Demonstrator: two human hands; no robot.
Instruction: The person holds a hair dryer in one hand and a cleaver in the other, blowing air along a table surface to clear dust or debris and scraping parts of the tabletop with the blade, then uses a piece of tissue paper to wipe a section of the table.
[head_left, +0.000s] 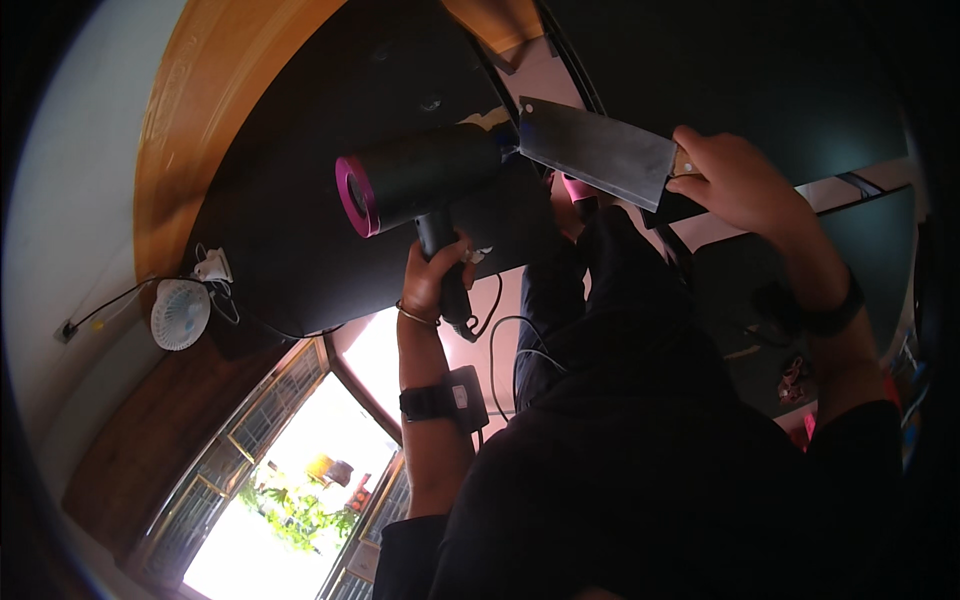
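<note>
My left hand (431, 277) is wrapped around the handle of a dark hair dryer (427, 176). The dryer's pink-ringed end faces left, and a cord runs from the bottom of its grip. In my right hand (735, 180) is the wooden handle of a cleaver (600, 154). Its broad metal blade points left with a hole at the far corner, and the bright cutting edge lies toward my legs. The blade's tip comes close to the dryer's right end in the picture; whether they touch I cannot tell.
A dark tabletop (300, 202) lies beneath the dryer, with a white fan (181, 313) at its left edge. A wall socket (67, 330) has a black plug in it. Black chairs or tables stand at right, one bearing a dark red item (792, 381). A bright doorway (292, 480) is behind left.
</note>
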